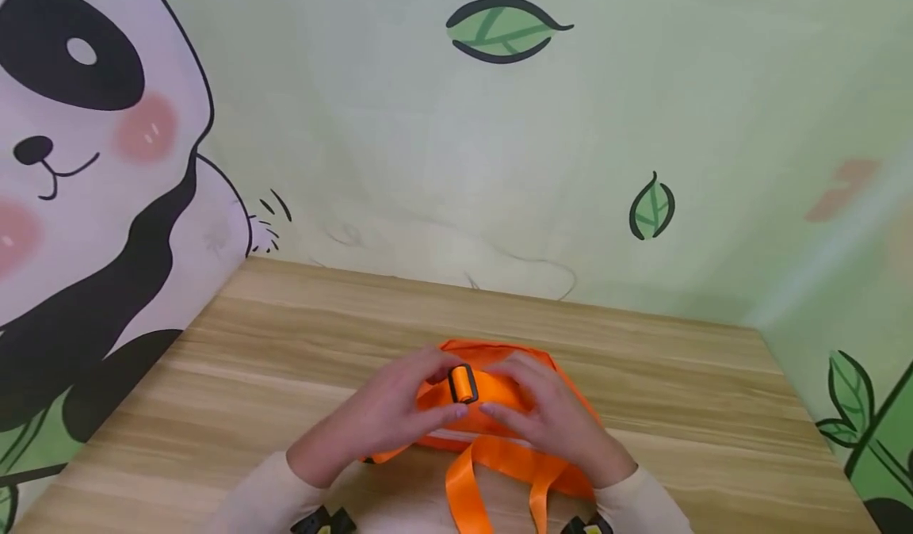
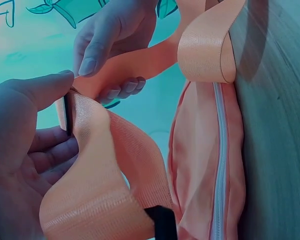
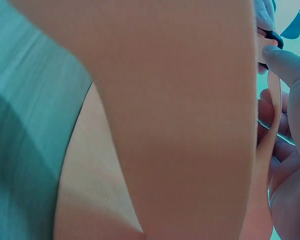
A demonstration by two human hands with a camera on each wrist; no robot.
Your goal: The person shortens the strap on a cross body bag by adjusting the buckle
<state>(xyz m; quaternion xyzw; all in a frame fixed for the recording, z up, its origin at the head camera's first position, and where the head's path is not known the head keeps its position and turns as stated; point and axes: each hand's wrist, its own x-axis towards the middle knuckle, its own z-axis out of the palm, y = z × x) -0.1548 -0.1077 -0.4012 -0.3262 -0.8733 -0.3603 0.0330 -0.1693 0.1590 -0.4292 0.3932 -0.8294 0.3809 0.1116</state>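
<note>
An orange bag (image 1: 492, 350) lies on the wooden table, its pale zipper (image 2: 221, 165) running along one side. Above it, my left hand (image 1: 399, 403) pinches a black strap slider buckle (image 1: 473, 383) between thumb and fingers. Orange webbing strap (image 1: 502, 391) passes through that buckle. My right hand (image 1: 549, 411) grips the strap just to the right of the buckle, thumb on one face and fingers on the other. In the left wrist view a strap loop (image 2: 90, 200) hangs below the buckle. Strap fills much of the right wrist view and hides my right hand.
Loose strap (image 1: 467, 486) trails over the table (image 1: 299, 344) toward the near edge. A wall with a painted panda (image 1: 71, 122) and leaves stands behind and beside the table. Black wrist mounts (image 1: 324, 520) sit at both sleeves.
</note>
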